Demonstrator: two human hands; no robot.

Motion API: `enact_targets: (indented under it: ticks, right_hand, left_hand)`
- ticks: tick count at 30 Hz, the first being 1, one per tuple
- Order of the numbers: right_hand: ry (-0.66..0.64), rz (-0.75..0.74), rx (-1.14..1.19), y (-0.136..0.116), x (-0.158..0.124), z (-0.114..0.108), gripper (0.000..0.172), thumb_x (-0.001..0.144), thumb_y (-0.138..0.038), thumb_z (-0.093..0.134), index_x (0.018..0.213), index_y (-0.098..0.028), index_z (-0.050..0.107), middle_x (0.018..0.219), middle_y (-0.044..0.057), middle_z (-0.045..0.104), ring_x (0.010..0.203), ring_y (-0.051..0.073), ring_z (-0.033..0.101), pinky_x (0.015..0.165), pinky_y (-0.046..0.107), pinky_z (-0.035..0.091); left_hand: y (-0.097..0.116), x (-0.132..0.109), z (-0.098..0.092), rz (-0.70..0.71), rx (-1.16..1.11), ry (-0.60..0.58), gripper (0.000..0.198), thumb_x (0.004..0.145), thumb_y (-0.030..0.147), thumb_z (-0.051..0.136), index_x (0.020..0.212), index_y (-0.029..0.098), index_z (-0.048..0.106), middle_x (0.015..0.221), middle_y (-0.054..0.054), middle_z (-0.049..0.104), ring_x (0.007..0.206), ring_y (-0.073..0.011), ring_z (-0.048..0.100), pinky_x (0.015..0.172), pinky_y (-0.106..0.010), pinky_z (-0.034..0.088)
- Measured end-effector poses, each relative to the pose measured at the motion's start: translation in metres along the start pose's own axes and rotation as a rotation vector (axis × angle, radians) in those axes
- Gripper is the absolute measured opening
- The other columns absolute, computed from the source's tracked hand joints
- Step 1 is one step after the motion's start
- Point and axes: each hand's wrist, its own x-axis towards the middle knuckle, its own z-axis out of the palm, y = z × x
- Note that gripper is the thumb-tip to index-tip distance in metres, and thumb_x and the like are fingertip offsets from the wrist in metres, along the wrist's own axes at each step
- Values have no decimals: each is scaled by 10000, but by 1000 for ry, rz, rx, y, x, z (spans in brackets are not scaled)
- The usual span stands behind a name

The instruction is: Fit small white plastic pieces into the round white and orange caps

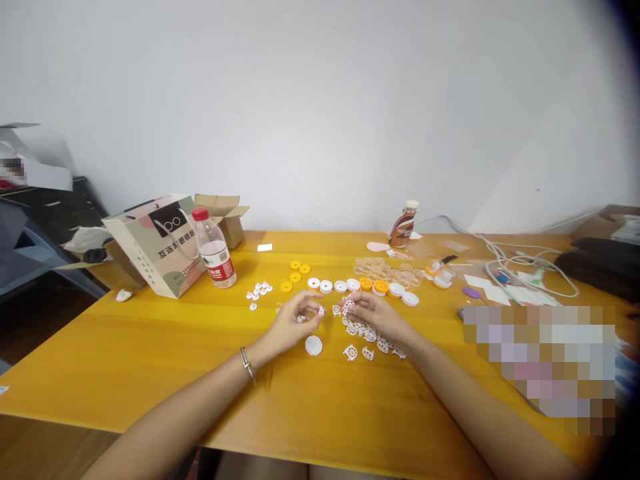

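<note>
My left hand (296,321) hovers over the yellow table (150,360) with its fingers curled, pinching a small white plastic piece. My right hand (373,312) sits just to the right, fingers closed on another small white lattice piece from a pile of white cut-out parts (367,337). A white round disc (313,345) lies just below my left hand. Behind the hands runs a row of white and orange round caps (360,285), with yellow rings (295,273) and tiny white bits (257,293) to the left.
A water bottle with a red cap (214,250), a paper bag (160,243) and a cardboard box (225,217) stand at the back left. A brown drink bottle (404,225) and white cables (525,267) are at the back right. Clear rings (385,268) lie mid-table.
</note>
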Motion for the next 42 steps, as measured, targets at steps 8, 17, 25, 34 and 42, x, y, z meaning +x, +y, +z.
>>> enact_targets:
  ticks: [8, 17, 25, 34, 42]
  right_hand:
    - [-81, -68, -120, -10, -5, 6, 285, 726, -383, 591, 941, -212, 516, 563, -70, 460, 473, 61, 432, 450, 191, 335]
    - [-119, 39, -48, 1, -5, 17, 276, 620, -286, 693, 820, -169, 543, 635, -19, 620, 542, 91, 551, 577, 251, 438]
    - [-197, -16, -25, -3, -11, 21, 287, 637, -251, 677, 879, -195, 535, 646, -24, 649, 577, 107, 582, 610, 265, 458]
    - [-175, -45, -33, -2, -11, 21, 324, 640, -257, 683, 915, -199, 521, 662, -18, 654, 630, 119, 603, 654, 278, 458]
    - [-151, -44, -63, -4, -12, 23, 312, 645, -287, 679, 896, -200, 518, 703, -10, 664, 715, 142, 623, 720, 306, 466]
  left_hand:
    - [-2, 1, -3, -102, -189, -11, 235, 722, 244, 617, 918, 129, 559, 823, -59, 641, 749, -123, 608, 691, -230, 473]
    - [11, -4, -1, 201, 162, 9, 186, 768, 274, 574, 906, 162, 629, 904, -64, 656, 840, -158, 601, 790, -282, 458]
    - [6, -5, -2, 375, 478, -124, 213, 833, 261, 490, 1010, 228, 603, 972, -45, 649, 926, -171, 555, 834, -335, 387]
    - [9, -7, 0, 364, 563, -94, 215, 826, 296, 499, 1005, 221, 592, 941, -43, 644, 904, -170, 538, 811, -319, 364]
    - [13, -9, 0, 361, 635, -73, 203, 825, 308, 498, 984, 208, 575, 932, -42, 633, 888, -166, 529, 791, -309, 342]
